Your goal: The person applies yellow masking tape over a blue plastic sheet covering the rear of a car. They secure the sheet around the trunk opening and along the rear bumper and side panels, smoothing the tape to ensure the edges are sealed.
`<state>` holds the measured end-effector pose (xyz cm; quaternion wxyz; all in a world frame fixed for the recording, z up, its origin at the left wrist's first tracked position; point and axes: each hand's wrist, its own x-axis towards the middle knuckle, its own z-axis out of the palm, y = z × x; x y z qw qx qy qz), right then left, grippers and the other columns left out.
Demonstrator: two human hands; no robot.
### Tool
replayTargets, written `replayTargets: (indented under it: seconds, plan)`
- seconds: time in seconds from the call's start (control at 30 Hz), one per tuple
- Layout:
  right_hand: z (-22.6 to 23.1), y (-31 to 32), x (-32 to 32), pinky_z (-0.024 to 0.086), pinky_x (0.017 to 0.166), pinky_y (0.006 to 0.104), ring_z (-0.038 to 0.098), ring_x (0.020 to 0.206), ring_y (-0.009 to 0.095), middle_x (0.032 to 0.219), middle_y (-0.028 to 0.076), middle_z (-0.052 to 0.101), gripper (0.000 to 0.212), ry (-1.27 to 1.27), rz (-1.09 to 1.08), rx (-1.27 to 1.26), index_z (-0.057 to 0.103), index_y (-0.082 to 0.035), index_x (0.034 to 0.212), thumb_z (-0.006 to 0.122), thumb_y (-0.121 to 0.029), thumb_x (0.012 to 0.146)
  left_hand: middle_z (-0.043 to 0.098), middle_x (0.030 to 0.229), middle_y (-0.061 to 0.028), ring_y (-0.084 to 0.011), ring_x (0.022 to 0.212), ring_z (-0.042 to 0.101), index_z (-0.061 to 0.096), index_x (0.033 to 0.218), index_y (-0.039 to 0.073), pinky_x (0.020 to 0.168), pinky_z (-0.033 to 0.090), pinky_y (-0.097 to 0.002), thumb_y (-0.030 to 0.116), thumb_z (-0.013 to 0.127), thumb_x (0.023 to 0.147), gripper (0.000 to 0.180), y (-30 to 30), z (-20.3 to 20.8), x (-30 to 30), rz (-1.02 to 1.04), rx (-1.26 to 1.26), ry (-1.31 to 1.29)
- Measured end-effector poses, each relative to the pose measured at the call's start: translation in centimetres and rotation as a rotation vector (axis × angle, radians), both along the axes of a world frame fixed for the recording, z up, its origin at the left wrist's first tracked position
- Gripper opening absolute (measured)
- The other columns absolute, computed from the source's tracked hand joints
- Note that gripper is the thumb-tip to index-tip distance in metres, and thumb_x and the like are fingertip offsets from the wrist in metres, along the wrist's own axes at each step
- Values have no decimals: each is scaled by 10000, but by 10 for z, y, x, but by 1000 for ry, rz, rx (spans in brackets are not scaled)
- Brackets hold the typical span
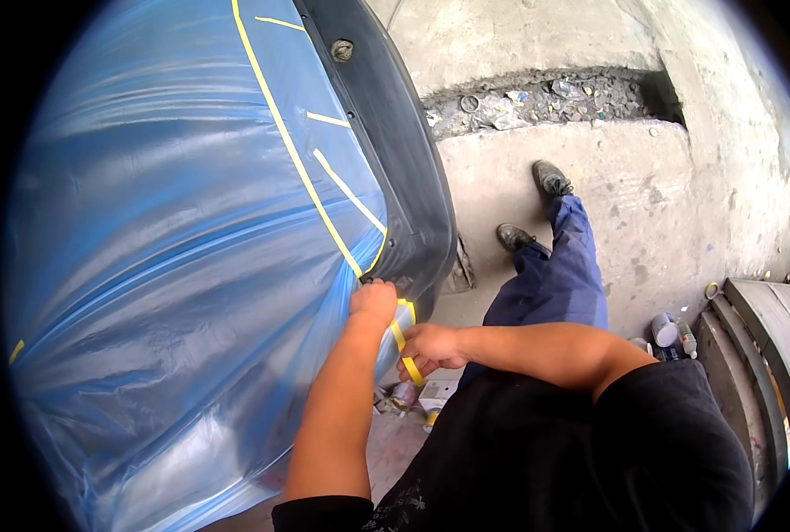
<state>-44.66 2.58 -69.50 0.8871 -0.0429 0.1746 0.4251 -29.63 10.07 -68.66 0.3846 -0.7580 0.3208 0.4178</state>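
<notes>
Blue translucent plastic sheeting (173, 239) covers a large vehicle-like body on my left, with strips of yellow masking tape (288, 142) along its edge. Beside it runs a dark grey bumper (417, 168). My left hand (374, 301) is closed at the bumper's near corner, where the sheeting gathers; its fingertips and whatever they grip are hidden. Just to its right, my right hand (435, 347) has its fingers closed around yellow masking tape (410, 362). This tape reaches up to the sheeting by the corner.
A debris-filled trench (537, 102) cuts the concrete floor beyond my feet. Cans and bottles (667, 332) stand at right, beside stacked grey panels (758, 346). More cans (403, 396) lie below my hands. A round fitting (342, 50) sits on the bumper's far part.
</notes>
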Motion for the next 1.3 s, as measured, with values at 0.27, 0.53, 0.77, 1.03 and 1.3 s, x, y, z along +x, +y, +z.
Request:
replayTargets:
  seconds: [0.27,0.53,0.77,1.03,1.3]
  plan:
    - [-8,4,-3,566,759,428,669,821,285,955,153,600,274,5,47,-40,481,5,1116,526,-171,911,626,1195,-112,-281,1151,557,619,1133,34,918,471,-415,191,530,873,316,-20,38,-40,38,48,-15]
    - [8,9,-13,552,665,413,661,729,270,824,119,627,184,-268,126,-511,590,-32,948,553,-204,897,447,1429,-105,-311,1286,441,452,1354,37,1027,392,-456,310,379,997,455,7,43,-38,54,44,54]
    - [42,9,-26,492,655,456,610,703,375,713,154,622,206,-974,-457,-1033,598,-54,795,560,-228,899,444,1439,-65,-275,1296,440,418,1395,71,1024,399,-429,379,410,992,507,-1,46,-34,60,111,88]
    - [22,-28,-57,483,742,471,619,820,378,822,166,651,223,-847,-244,-1280,631,-43,837,545,-238,903,411,1468,-59,-288,1276,463,391,1407,71,1052,409,-400,387,681,847,705,-5,60,-32,14,130,151]
    - [-5,-75,-105,482,822,477,621,883,396,890,197,661,301,-746,-114,-1349,648,-59,877,485,-310,905,390,1485,-73,-265,1348,384,285,1474,79,1097,351,-394,445,696,814,860,-12,65,-43,-165,212,127]
